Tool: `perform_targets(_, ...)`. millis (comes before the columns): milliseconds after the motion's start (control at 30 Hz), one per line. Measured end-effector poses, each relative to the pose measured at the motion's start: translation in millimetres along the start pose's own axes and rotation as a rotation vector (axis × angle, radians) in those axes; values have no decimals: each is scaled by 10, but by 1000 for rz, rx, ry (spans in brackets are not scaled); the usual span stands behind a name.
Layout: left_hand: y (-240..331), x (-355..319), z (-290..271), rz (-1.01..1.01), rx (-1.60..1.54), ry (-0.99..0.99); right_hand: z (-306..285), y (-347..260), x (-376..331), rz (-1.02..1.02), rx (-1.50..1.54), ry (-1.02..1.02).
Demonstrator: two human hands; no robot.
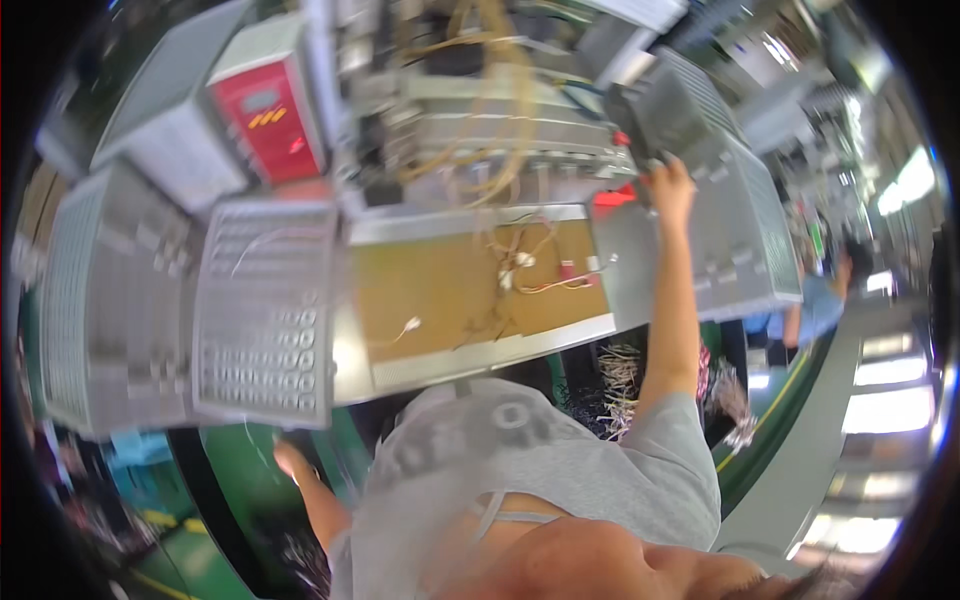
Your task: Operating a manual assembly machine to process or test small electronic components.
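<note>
My right hand (pixel 668 188) reaches to the back right of the bench, its fingers curled beside a dark grey upright part and a red piece (pixel 614 198). What it grips, if anything, is too blurred to make out. Low on the left, below the front edge of a grey tray with rows of round holes (pixel 262 320), is my left hand (pixel 292 460); motion blur smears its fingers. Thin wires with white connectors (pixel 522 260) lie bunched on the brown work surface (pixel 420 290) in front of me. A single white connector (pixel 412 324) lies nearer its front edge.
Behind the brown surface stands a metal machine (pixel 520 130) hung with yellowish tubes. A red-fronted box (pixel 268 112) is at the back left. Grey ventilated cases (pixel 735 220) flank the right side. Bundles of wires (pixel 622 385) hang below the bench. Another person (pixel 815 305) is at far right.
</note>
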State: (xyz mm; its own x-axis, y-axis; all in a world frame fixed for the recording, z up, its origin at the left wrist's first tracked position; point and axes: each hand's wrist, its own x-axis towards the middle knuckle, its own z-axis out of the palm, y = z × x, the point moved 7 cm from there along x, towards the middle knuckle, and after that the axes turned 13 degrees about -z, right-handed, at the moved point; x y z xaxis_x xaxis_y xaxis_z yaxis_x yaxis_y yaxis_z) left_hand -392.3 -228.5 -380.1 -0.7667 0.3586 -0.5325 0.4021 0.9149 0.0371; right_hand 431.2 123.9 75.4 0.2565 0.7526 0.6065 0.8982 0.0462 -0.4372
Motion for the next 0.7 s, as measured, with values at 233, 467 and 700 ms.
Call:
perform_targets(233,721,17,-346,-405,-453,175,423,802,98,-31,-195,-13)
perform_targets(467,882,-661,-602,-543,-540,154,952,801,-43,-289,-438,-101)
perform_targets(700,1027,-712,-783,-717,-434,276,942,1062,21,-290,-191,-88)
